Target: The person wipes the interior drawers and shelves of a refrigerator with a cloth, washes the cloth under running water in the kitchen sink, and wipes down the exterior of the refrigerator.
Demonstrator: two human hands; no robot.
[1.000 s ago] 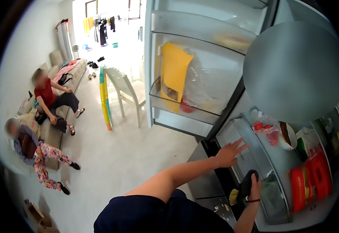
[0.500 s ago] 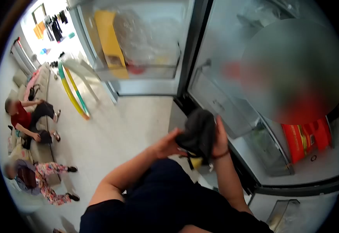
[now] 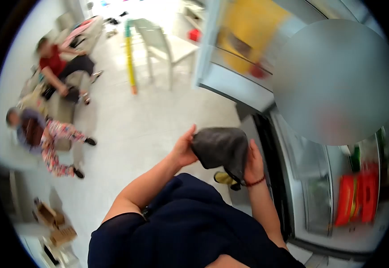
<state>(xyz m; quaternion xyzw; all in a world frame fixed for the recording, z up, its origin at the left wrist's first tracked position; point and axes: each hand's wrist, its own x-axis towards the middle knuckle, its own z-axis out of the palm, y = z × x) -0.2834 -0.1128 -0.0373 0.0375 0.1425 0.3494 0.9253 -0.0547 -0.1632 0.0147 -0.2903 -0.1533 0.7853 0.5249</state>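
Observation:
A dark grey cloth (image 3: pixel 221 147) is stretched between my two hands, in front of my body. My left hand (image 3: pixel 185 148) grips its left edge. My right hand (image 3: pixel 254 165), with a dark red bracelet at the wrist, holds its right side. A yellow and black item (image 3: pixel 223 178) hangs just below the cloth, near my right wrist; how it is held is hidden. To the right stands an open fridge with a clear drawer (image 3: pixel 317 205) and red packages (image 3: pixel 357 198) inside.
The open fridge door (image 3: pixel 234 87) holds a yellow packet (image 3: pixel 250 31). A white chair (image 3: pixel 159 42) and a yellow-green hoop (image 3: pixel 130 58) stand ahead. Two people sit on a sofa (image 3: pixel 65 111) at left. Cardboard boxes (image 3: pixel 54 221) lie lower left. A round blur covers the upper right.
Both hands now hold the cloth, and my left hand has come away from the fridge drawer. The cloth, bunched half a second ago, is more spread out. The view has shifted.

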